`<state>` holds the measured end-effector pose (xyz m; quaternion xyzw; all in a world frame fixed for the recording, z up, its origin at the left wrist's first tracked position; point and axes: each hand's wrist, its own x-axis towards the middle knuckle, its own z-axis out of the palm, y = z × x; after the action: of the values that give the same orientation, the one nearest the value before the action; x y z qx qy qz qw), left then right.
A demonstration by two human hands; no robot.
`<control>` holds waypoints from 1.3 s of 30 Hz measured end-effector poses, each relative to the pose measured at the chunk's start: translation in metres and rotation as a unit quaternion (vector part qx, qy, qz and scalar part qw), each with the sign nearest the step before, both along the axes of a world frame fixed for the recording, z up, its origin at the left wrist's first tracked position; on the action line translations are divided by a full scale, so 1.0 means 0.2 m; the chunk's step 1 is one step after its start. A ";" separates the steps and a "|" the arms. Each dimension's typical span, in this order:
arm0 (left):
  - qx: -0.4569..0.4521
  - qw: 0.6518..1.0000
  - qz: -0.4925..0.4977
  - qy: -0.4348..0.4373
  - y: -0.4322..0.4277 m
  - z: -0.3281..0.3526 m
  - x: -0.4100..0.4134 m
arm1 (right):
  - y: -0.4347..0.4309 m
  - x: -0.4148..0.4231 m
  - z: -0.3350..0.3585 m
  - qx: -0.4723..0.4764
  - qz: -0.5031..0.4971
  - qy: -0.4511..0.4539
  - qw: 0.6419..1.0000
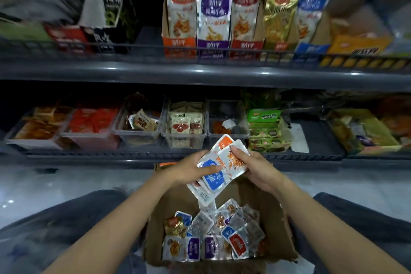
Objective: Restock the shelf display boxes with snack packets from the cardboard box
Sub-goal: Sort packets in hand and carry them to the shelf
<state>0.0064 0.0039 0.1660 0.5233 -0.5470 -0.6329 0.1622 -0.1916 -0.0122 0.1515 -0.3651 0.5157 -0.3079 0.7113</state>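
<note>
Fingers of the left hand (189, 169) and right hand (255, 168) grasp fanned snack packets (213, 181), blue and orange labels unreadable, above the open-topped cardboard box (274, 207) near the shelf (133, 159) edge.

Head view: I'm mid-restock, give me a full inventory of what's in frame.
cardboard box: one, brown, bottom centre
loose packets: many, mixed colours, inside the cardboard box
held packets: a few, silver with orange and blue labels, above the cardboard box
display boxes: five, orange, purple, red, gold, blue, upper shelf
clear bins: about five, transparent, lower shelf
green carton: one, right of clear bins
left hand: grips held packets
right hand: grips held packets
</note>
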 end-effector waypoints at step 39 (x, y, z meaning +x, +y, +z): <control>-0.227 0.946 0.129 0.194 -0.28 0.97 -0.19 | -0.34 -0.12 1.10 -0.257 -0.112 -0.017 0.960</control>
<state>-0.0306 -0.0518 0.3602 0.4054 -0.5619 -0.5555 0.4597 -0.2153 -0.0809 0.3724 -0.4699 0.4449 -0.5140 0.5630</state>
